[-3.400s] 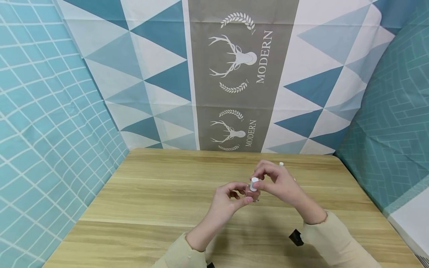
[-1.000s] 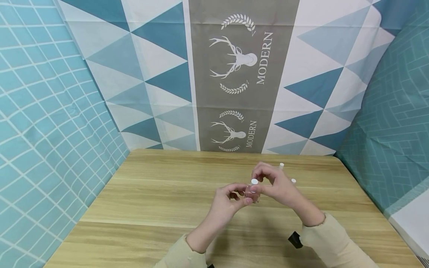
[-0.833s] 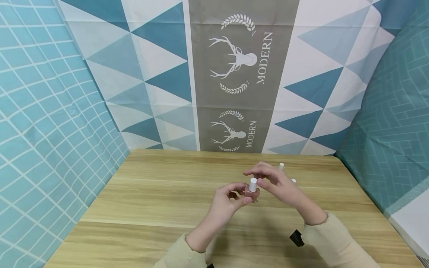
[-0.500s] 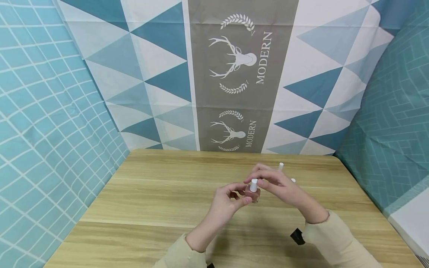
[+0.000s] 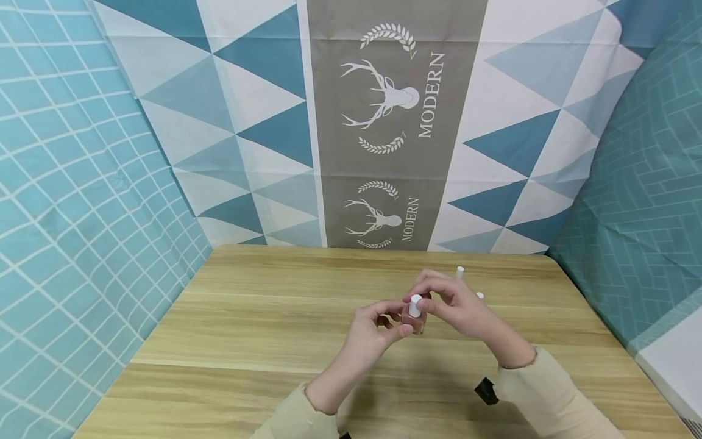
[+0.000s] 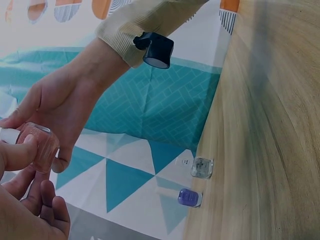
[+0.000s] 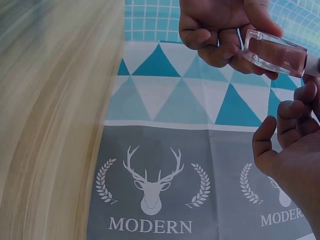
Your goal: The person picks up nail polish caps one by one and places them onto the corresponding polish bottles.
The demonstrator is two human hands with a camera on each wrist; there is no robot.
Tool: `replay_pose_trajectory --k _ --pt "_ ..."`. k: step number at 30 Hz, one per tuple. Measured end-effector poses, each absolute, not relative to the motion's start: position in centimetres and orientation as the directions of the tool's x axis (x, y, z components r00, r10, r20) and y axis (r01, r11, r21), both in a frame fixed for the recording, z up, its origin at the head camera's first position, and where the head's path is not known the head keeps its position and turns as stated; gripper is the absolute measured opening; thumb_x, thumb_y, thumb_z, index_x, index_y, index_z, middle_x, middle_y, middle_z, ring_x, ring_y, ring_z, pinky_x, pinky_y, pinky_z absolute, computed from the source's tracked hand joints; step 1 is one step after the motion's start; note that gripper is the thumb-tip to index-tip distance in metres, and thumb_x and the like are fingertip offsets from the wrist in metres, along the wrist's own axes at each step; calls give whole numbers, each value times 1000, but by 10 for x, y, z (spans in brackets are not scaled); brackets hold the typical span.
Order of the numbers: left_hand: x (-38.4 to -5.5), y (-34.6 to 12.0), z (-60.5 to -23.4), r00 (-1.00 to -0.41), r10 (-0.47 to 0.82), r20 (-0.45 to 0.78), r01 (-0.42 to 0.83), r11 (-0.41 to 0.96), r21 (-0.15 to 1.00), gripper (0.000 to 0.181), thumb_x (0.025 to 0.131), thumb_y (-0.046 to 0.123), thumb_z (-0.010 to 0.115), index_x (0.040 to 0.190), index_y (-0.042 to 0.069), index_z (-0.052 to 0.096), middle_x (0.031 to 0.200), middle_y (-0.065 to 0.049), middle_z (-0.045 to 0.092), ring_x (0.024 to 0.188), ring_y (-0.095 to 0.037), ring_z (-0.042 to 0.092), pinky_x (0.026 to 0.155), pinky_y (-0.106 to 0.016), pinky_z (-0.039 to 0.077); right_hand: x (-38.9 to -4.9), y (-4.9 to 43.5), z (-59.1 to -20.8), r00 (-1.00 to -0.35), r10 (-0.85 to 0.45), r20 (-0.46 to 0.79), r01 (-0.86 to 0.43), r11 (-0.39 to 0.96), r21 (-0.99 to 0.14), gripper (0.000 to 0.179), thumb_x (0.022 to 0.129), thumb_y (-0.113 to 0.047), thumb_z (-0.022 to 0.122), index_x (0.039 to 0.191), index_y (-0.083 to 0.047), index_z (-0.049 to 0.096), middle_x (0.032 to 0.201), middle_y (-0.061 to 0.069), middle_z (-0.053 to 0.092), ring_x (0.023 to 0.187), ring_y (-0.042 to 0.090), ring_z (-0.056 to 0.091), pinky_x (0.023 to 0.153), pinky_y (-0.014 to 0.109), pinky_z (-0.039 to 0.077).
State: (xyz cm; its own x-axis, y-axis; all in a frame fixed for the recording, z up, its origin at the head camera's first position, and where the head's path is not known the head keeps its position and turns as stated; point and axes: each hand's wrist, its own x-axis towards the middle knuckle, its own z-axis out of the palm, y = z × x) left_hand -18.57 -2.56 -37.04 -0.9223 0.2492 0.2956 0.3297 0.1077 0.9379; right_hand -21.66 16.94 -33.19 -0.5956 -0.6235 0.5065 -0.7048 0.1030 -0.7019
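Note:
A small glass nail polish bottle (image 5: 414, 323) with pinkish-brown polish is held between the left hand's (image 5: 375, 324) thumb and fingers, above the table. Its white cap (image 5: 415, 305) is on top, leaning slightly. Thumb and fingers of the right hand (image 5: 454, 303) pinch this cap. The right wrist view shows the nail polish bottle (image 7: 276, 53) lying against the left fingers, the cap partly cut off by the frame edge. In the left wrist view the left thumb presses on the glass of the nail polish bottle (image 6: 46, 145).
Two more nail polish bottles stand on the wooden table (image 5: 247, 329): a clear, glittery bottle (image 6: 202, 168) and a purple bottle (image 6: 190, 197). In the head view, only a white cap (image 5: 460, 269) and another white cap (image 5: 480, 296) show behind the right hand. Patterned cloths surround the table.
The right hand had pinched the cap, then spread its fingers off it, and now pinches it again. The left hand keeps holding the nail polish bottle in nearly the same place.

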Motion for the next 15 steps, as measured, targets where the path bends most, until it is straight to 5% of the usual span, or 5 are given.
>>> replay_pose_trajectory --k 15 --pt "-185 -25 -370 -920 245 305 342 122 932 26 76 13 78 101 12 72 94 -1 71 85 -14 57 74 -28 49 -217 164 -335 -624 -540 564 -720 119 -683 17 82 3 68 86 -12 62 82 -1 54 78 12 48 72 27 41"
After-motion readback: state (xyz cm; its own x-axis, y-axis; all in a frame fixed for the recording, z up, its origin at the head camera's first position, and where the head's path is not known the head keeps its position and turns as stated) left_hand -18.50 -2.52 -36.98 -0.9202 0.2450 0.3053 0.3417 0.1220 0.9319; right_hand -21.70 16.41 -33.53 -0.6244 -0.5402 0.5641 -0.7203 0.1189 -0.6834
